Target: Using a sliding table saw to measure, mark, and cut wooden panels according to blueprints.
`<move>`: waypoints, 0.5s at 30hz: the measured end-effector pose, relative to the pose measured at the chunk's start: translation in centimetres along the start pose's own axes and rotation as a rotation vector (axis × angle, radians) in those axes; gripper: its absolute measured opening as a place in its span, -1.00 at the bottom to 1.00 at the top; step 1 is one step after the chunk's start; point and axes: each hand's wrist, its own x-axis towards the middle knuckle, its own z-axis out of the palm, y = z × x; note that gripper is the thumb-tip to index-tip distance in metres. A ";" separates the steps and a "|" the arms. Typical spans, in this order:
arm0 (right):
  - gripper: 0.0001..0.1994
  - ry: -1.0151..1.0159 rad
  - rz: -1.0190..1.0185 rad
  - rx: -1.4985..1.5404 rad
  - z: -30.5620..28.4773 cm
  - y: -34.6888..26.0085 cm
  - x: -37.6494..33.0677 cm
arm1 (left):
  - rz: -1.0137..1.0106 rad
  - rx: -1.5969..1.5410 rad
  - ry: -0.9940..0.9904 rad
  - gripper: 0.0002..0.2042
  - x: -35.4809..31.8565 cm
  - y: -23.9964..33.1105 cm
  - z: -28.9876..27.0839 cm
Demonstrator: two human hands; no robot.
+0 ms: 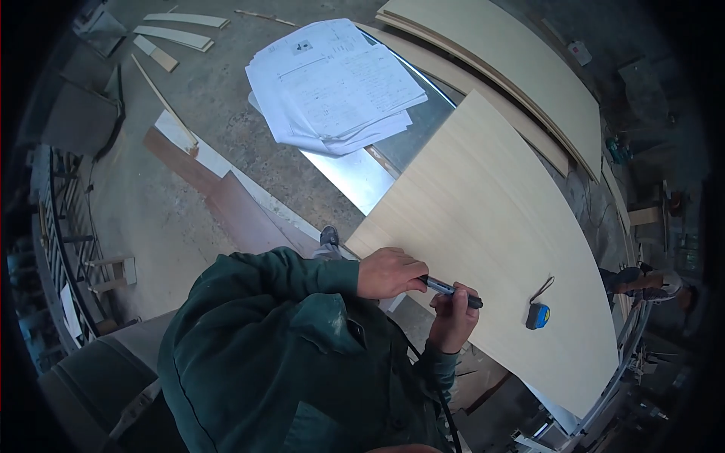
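Note:
Over the near edge of a pale plywood board (483,196), both of my hands meet on a marker pen (441,286) with a grey barrel and dark ends. My left hand (389,273) is closed, its thumb and fingers pinching one end of the pen. My right hand (455,321) grips the barrel toward the other end, which sticks out past the fingers. Exactly how the fingertips meet the pen is partly hidden. To the right on the board lies a blue and black tape measure (538,316) with a wrist strap.
Beyond the board, stacked paper sheets (332,83) lie on a shiny metal surface (355,181). Large curved boards (498,45) are piled at the far right. Wood strips (174,38) and brown panels (245,211) lie on the floor to the left. Another person (642,283) is at the right.

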 end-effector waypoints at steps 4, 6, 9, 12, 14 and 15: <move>-0.77 -0.003 -0.062 -0.016 -9.1 -2.5 -3.2 | -0.193 -0.192 -0.269 -0.75 1.0 6.3 5.8; -0.76 0.011 -0.196 -0.146 -13.7 -4.2 -5.2 | -0.260 -0.335 -0.381 -0.75 1.6 9.2 7.9; -0.78 -0.016 -0.279 -0.154 -18.6 -7.0 -7.1 | -0.340 -0.796 -0.676 -0.67 2.2 12.3 11.1; -0.78 -0.031 -0.324 -0.189 -19.4 -7.6 -8.5 | -0.361 -0.793 -0.709 -0.67 2.5 13.3 11.6; -0.76 -0.041 -0.347 -0.217 -18.7 -7.5 -8.8 | -0.365 -0.794 -0.736 -0.65 2.5 12.8 11.1; -0.76 -0.038 -0.349 -0.226 -18.0 -7.3 -8.9 | -0.371 -0.799 -0.759 -0.63 2.6 12.2 10.6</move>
